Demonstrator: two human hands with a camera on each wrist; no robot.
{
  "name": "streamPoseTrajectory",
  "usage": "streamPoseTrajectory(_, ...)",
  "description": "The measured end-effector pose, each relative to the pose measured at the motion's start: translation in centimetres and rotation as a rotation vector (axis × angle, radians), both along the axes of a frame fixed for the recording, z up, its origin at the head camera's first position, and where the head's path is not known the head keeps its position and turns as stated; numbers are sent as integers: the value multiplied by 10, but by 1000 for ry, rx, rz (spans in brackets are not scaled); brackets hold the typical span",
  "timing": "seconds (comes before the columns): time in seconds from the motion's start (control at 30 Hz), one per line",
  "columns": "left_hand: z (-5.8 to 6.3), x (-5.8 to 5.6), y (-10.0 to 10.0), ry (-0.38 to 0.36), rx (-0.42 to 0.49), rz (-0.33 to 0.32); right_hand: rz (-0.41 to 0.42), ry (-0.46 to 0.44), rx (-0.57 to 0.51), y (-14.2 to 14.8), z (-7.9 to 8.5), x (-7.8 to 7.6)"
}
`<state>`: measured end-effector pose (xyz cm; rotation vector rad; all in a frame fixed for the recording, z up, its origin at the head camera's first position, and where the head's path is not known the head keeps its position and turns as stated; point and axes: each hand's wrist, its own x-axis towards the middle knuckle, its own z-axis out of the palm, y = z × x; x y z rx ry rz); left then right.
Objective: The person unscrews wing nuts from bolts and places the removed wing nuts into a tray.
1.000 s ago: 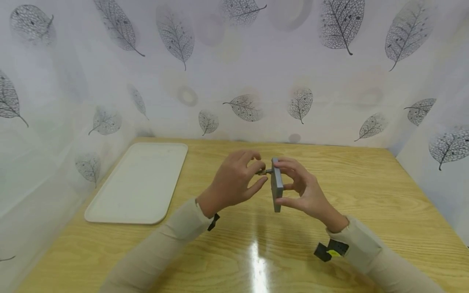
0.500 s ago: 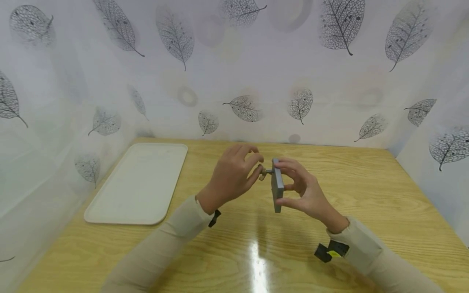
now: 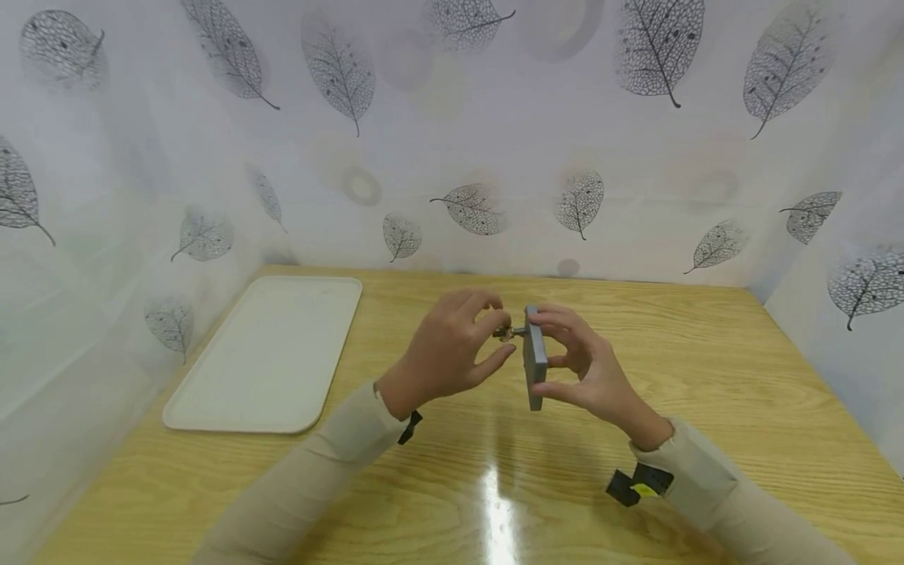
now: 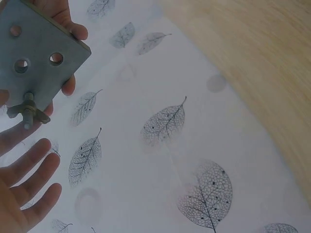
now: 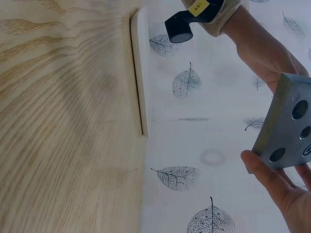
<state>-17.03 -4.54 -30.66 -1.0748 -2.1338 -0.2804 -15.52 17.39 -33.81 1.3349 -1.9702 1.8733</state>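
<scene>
A thick grey metal plate [image 3: 534,361] stands on edge above the table, its flat sides facing left and right. My right hand [image 3: 589,365] grips it by opposite edges, thumb below and fingertips above. Several round holes pierce the plate [image 4: 41,53], and a bolt [image 4: 28,120] sticks out of its left face. On the bolt sits a brass-coloured wing nut [image 4: 42,117]. My left hand [image 3: 445,345] is at this wing nut, index finger against it and thumb spread apart. The left hand's other fingers [image 4: 36,184] are loosely spread.
A white rectangular tray [image 3: 264,353] lies on the wooden table [image 3: 706,353] at the left. A white leaf-patterned curtain [image 3: 452,141] hangs along the back and both sides. Black wrist cameras [image 3: 639,482] are strapped over the sleeves.
My left fingers and thumb swung across the wing nut and back, and the nut's wings turned on the bolt. The right hand and plate stayed in place.
</scene>
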Motion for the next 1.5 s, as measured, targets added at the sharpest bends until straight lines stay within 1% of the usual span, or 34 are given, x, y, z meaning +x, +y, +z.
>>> streamPoseTrajectory(0.17,1,-2,-1,10,-11,15,-2,-1,1,0,0,0)
streamPoseTrajectory(0.33,5,-4,0,23,19,53,1,-1,-3,-1,1,0)
streamPoseTrajectory(0.5,8,-5,1,26,28,84,3,2,-4,-1,0,0)
streamPoseTrajectory(0.57,7,-5,1,34,36,74,3,4,-5,-1,0,0)
streamPoseTrajectory(0.73,6,-3,-1,46,60,9,-16,-25,14,0,0,0)
streamPoseTrajectory(0.87,4,-1,-3,13,40,-25,-16,-30,18,0,0,0)
streamPoseTrajectory(1.03,1,-1,-5,-29,-8,-31,7,1,3,-1,0,-1)
streamPoseTrajectory(1.13,1,-1,-5,-26,-16,-24,10,6,1,-1,1,0)
streamPoseTrajectory(1.23,3,-3,-5,-11,-3,-14,10,4,1,-2,1,0)
streamPoseTrajectory(1.5,8,-6,-3,31,17,54,8,0,-7,-2,1,0)
